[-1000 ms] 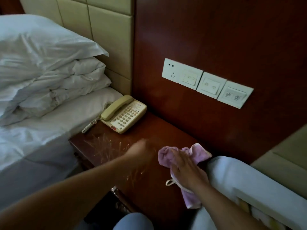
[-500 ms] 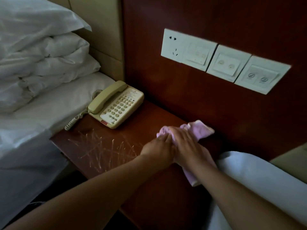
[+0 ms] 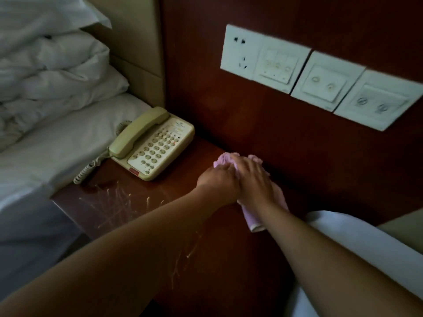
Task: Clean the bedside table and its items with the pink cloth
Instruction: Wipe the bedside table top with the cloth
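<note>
The pink cloth point(image 3: 250, 220) lies bunched on the dark wooden bedside table point(image 3: 128, 202), close to the back wall panel. My right hand point(image 3: 254, 179) presses flat on top of it. My left hand point(image 3: 217, 181) sits right beside it, fingers curled onto the cloth's left edge. Most of the cloth is hidden under both hands; its ends show at the far side and near my right wrist. A beige corded telephone point(image 3: 152, 143) stands at the table's back left corner, handset on its cradle. Pale scratch marks point(image 3: 114, 202) cross the tabletop's front left.
A bed with white sheets and stacked pillows point(image 3: 52, 72) borders the table on the left. A second white-covered bed edge point(image 3: 357, 243) lies at the right. White socket and switch plates point(image 3: 320, 81) are mounted on the wood wall panel above the table.
My left hand has come in from mid-table to join my right hand on the cloth. Both hands and the cloth have slid toward the wall and a little toward the telephone.
</note>
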Motion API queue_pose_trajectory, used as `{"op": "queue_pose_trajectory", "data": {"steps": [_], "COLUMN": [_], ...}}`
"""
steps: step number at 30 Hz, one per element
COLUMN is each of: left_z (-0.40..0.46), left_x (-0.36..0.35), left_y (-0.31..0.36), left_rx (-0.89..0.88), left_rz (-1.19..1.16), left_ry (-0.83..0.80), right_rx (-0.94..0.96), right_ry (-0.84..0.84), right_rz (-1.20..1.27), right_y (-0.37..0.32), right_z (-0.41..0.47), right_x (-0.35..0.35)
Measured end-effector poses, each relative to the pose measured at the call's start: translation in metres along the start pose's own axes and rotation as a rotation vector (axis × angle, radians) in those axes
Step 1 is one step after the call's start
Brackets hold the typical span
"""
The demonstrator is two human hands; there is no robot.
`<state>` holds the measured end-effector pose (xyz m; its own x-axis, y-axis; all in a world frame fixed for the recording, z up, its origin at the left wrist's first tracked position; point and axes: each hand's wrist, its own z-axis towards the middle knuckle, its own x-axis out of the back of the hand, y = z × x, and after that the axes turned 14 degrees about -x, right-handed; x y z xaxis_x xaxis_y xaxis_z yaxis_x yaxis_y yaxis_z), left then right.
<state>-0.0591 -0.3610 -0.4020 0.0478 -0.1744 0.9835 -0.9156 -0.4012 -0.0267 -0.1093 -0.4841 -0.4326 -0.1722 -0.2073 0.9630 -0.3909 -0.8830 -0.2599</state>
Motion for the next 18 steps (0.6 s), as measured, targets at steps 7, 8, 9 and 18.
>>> {"op": "queue_pose_trajectory", "data": {"steps": [7, 8, 9, 18], "left_z": [-0.066, -0.073, -0.079, -0.105], "left_x": [-0.006, -0.009, -0.011, -0.013], "left_y": [0.102, 0.113, 0.124, 0.164], "left_rx": [-0.044, -0.029, -0.020, -0.045], "left_rz": [-0.183, -0.210, -0.230, -0.157], "left_ry": [-0.008, -0.010, -0.007, -0.080], "right_rx": [-0.051, -0.043, -0.035, -0.034], "right_ry": [0.022, 0.021, 0.023, -0.005], "right_rz": [-0.034, -0.047, -0.061, -0.150], "right_y": [0.035, 0.037, 0.039, 0.051], "right_z": [-0.131, -0.146, -0.160, -0.204], "right_x": [0.014, 0.017, 0.018, 0.022]}}
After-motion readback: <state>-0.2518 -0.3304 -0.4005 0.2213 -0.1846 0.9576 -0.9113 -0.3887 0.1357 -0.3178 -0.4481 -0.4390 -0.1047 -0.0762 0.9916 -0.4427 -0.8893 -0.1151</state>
